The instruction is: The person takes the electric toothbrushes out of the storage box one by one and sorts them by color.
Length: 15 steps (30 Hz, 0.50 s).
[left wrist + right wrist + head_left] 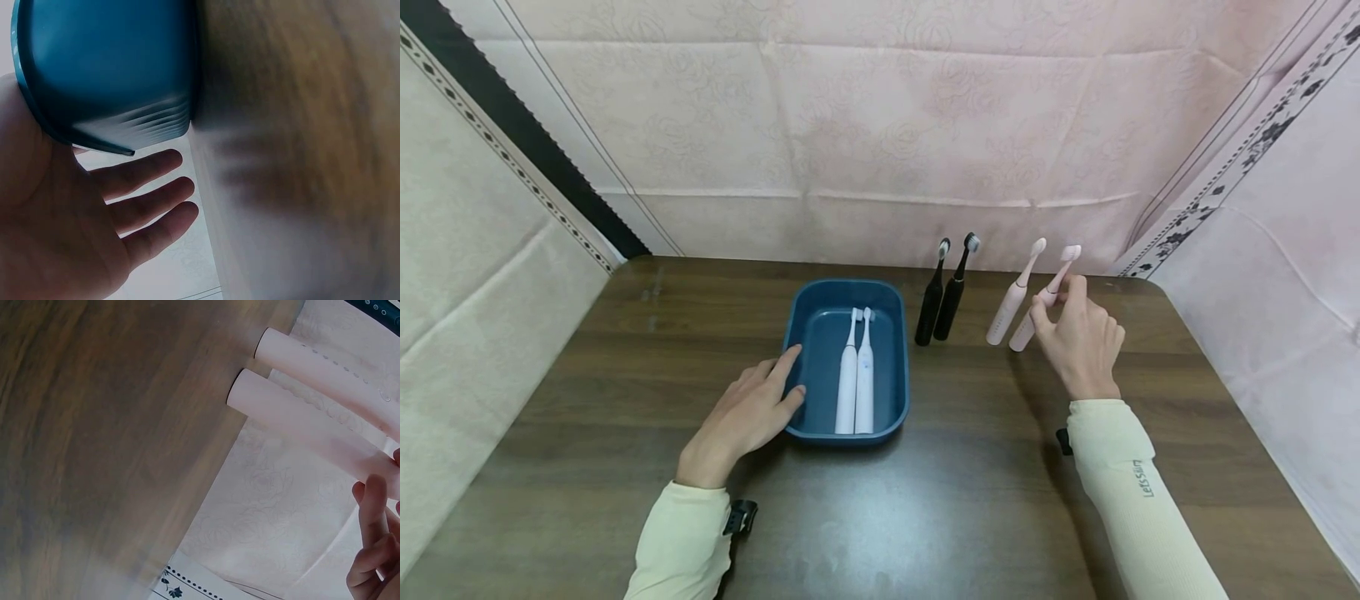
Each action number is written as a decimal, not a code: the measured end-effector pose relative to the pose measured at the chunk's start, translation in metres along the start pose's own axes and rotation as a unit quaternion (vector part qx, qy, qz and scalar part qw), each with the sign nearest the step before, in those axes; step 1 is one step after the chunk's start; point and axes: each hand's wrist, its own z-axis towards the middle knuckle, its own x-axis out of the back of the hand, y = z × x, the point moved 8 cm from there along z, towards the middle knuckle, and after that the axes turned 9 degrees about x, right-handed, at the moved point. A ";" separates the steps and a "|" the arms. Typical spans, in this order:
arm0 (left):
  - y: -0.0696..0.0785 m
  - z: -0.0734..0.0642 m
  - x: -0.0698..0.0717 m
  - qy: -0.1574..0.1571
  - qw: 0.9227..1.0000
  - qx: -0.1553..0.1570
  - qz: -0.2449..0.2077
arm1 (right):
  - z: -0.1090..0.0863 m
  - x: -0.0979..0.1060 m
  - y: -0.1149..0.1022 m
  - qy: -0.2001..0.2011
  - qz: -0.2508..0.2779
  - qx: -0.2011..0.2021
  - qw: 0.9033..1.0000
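My right hand point(1081, 346) pinches a pink electric toothbrush point(1024, 332) near its neck, with thumb and fingers on either side. The brush stands on its base in the head view, and the right wrist view shows its smooth handle point(306, 428). Just left of it stands a second pink electric toothbrush point(1007, 310). With relaxed fingers, my left hand point(747, 414) rests at the left rim of a blue tray point(898, 367); its lower fingers point(153, 209) stretch out beside the tray wall. Two white electric toothbrushes point(865, 383) lie side by side inside the tray.
Two black electric toothbrushes point(951, 304) stand upright between the tray and the pink pair. All of this sits on a dark wooden table point(970, 483). Pale patterned cloth point(880, 125) hangs behind the table's far edge and at both sides.
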 end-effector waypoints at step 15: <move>0.000 0.000 0.000 -0.001 1.000 -0.004 0.000 | -0.006 0.002 0.002 -0.032 0.001 -0.016 0.999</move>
